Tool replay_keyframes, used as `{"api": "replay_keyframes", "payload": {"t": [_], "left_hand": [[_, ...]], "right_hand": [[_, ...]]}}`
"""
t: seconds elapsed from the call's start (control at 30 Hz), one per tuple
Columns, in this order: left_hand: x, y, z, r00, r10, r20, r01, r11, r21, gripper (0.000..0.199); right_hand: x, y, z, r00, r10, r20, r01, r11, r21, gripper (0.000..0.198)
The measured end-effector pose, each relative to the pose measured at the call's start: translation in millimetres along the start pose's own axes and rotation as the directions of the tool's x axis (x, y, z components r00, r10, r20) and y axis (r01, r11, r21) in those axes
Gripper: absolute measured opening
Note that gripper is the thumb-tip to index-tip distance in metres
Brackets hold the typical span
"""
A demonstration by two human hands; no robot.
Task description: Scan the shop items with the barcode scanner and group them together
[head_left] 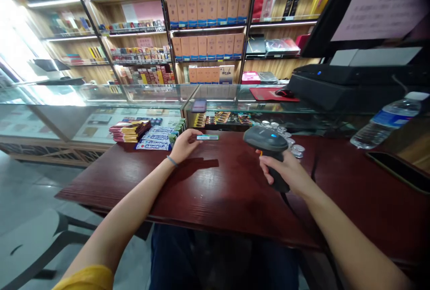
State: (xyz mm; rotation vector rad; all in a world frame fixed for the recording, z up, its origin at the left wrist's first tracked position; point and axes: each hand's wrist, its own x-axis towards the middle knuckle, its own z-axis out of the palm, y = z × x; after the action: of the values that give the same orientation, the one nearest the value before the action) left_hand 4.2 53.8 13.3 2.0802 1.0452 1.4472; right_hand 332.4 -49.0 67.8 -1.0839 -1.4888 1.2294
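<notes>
Between the fingertips of my left hand [183, 146] is a small, narrow pack of gum [207, 137], with a white label strip along the side facing me. It is held above the dark red tabletop [201, 200]. My right hand [285, 169] is wrapped around the handle of a black barcode scanner [268, 140], a finger at its orange trigger and a blue light on its top. The scanner's head points left, towards the pack. Beside my left hand lie a row of blue-and-white packets [156, 137] and a stack of red-and-gold packets [129, 131].
Behind the scanner stand several small clear containers [297, 150]. A water bottle [386, 122] and a dark phone-like device [399, 169] are at the right. A glass display counter [151, 97] borders the table's far side. A cable [302, 222] trails from the scanner.
</notes>
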Motion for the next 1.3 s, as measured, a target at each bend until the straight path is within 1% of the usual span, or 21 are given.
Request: {"api": "replay_keyframes", "payload": {"t": [0.07, 0.17, 0.27, 0.33, 0.43, 0.5, 0.63, 0.67, 0.73, 0.83, 0.93, 1.0, 1.07, 1.17, 1.23, 1.3], "left_hand": [[0, -2, 1, 1.0, 0.003, -0.017, -0.003, 1.0, -0.003, 0.027], [0, -4, 1, 1.0, -0.004, -0.029, 0.004, 1.0, -0.017, 0.027], [0, -6, 0, 1.0, 0.0, -0.028, 0.0, 1.0, -0.012, 0.027], [1, -5, -1, 1.0, 0.004, -0.028, -0.003, 0.998, 0.055, 0.026], [3, -3, -2, 0.999, 0.006, -0.038, 0.002, 0.976, 0.217, 0.025], [4, -3, -3, 0.999, 0.006, -0.04, 0.004, 0.966, 0.259, 0.024], [2, -6, -2, 1.0, 0.024, -0.016, -0.021, 0.992, 0.126, 0.026], [2, -6, -2, 0.999, 0.034, -0.013, -0.033, 0.993, 0.115, 0.025], [1, -5, -1, 0.998, 0.069, -0.004, -0.067, 0.984, 0.163, 0.023], [5, 4, -4, 0.991, 0.132, 0.035, -0.137, 0.948, 0.289, 0.022], [22, 18, -16, 0.981, 0.158, 0.11, -0.189, 0.905, 0.382, 0.026], [42, 25, -29, 0.973, 0.159, 0.168, -0.219, 0.867, 0.448, 0.03], [65, 26, -43, 0.965, 0.145, 0.218, -0.242, 0.811, 0.532, 0.035], [96, 18, -58, 0.955, 0.054, 0.292, -0.235, 0.737, 0.634, 0.036], [109, 7, -62, 0.942, -0.015, 0.335, -0.234, 0.684, 0.691, 0.032], [116, -6, -61, 0.927, -0.068, 0.368, -0.244, 0.636, 0.732, 0.031]], "right_hand": [[0, 3, 4, 0.999, 0.014, 0.044, -0.01, 0.996, -0.094, 0.025], [1, 7, 8, 0.994, 0.013, 0.105, 0.011, 0.974, -0.228, 0.029], [2, 10, 9, 0.991, 0.02, 0.133, 0.018, 0.96, -0.28, 0.029], [2, 12, 8, 0.991, 0.018, 0.135, 0.022, 0.955, -0.295, 0.027], [1, 15, 8, 0.991, -0.001, 0.133, 0.046, 0.939, -0.34, 0.026], [1, 16, 8, 0.991, -0.009, 0.133, 0.055, 0.938, -0.343, 0.025], [1, 13, 9, 0.993, -0.013, 0.114, 0.047, 0.953, -0.3, 0.026], [1, 12, 9, 0.994, -0.01, 0.111, 0.043, 0.953, -0.299, 0.027], [1, 10, 9, 0.994, 0.001, 0.11, 0.031, 0.958, -0.285, 0.031], [0, 8, 10, 0.997, 0.009, 0.083, 0.01, 0.974, -0.226, 0.033], [0, 6, 10, 1.0, -0.006, 0.031, 0.011, 0.983, -0.185, 0.034], [0, 5, 9, 1.0, -0.004, 0.011, 0.006, 0.988, -0.156, 0.034], [1, 5, 8, 1.0, 0.002, 0.005, -0.001, 0.993, -0.12, 0.032], [1, 4, 7, 1.0, 0.004, -0.004, -0.005, 0.996, -0.088, 0.031], [1, 4, 7, 1.0, 0.0, -0.01, -0.001, 0.996, -0.092, 0.032], [0, 5, 6, 1.0, -0.01, -0.012, 0.009, 0.996, -0.093, 0.034]]}}
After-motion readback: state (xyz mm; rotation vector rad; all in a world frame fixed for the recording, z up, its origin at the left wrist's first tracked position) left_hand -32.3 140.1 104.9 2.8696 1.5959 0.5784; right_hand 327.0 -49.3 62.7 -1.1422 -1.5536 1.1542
